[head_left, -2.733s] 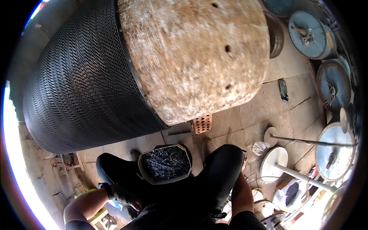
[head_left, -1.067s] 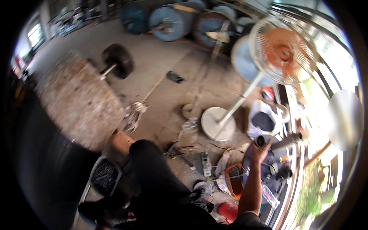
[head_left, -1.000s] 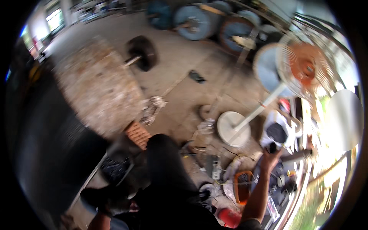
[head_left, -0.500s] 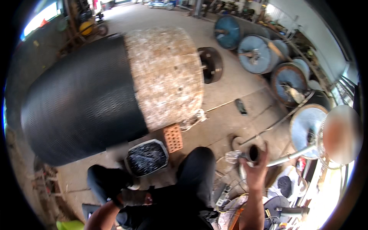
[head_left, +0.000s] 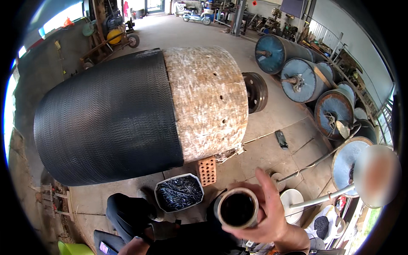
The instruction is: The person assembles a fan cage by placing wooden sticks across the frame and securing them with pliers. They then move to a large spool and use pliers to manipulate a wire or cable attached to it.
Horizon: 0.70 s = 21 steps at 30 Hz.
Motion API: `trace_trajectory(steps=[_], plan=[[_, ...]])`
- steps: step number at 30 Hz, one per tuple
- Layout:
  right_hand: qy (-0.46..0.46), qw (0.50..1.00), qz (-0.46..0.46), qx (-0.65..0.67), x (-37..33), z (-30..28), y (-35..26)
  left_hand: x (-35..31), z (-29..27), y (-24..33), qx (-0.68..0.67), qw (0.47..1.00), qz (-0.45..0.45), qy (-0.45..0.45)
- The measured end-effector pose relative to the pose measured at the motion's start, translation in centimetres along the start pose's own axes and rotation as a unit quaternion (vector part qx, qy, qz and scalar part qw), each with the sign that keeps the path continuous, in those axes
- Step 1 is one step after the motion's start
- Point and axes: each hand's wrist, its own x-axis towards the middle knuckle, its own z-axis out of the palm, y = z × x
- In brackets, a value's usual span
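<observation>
A round cup [head_left: 236, 210] with a pale rim and dark inside is held in my right hand [head_left: 272, 212], its fingers wrapped around the side, above my lap. My left hand [head_left: 163, 230] rests low over my lap, seemingly in a greyish glove; its fingers are too unclear to read. Ahead lies a large drum, its left part covered in black rows of fine teeth [head_left: 106, 114], its right part bare, whitish-brown wood [head_left: 206, 100]. By my knee sits a white tub [head_left: 158, 199] full of small dark metal pieces, beside an orange perforated brick [head_left: 207, 171].
Several blue-grey metal rollers [head_left: 297, 80] line the right side. A fan [head_left: 376, 176] with a pale pole stands at the right. A small dark object [head_left: 281, 139] lies on the floor. At my left are a phone [head_left: 106, 248] and a green container [head_left: 74, 248]. A scooter [head_left: 197, 17] stands far back.
My right hand has brought the cup from the right side inward and closer to me. The view has shifted, and my left hand stays low by my lap.
</observation>
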Motion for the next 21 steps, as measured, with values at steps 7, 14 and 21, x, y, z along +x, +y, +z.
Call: trace_trajectory(steps=[7,14,21], plan=[[-0.070,0.988,-0.125,0.053,3.2,0.5,-5.4,0.3,0.1,1.8,-0.003,1.000,-0.015,0.023],[-0.033,0.977,-0.202,-0.059,6.0,1.6,-6.9,0.0,0.3,1.7,-0.008,0.999,-0.018,0.039],[0.231,0.890,-0.387,-0.065,7.5,5.3,-4.0,0.5,-0.1,1.9,-0.011,0.998,-0.018,0.051]])
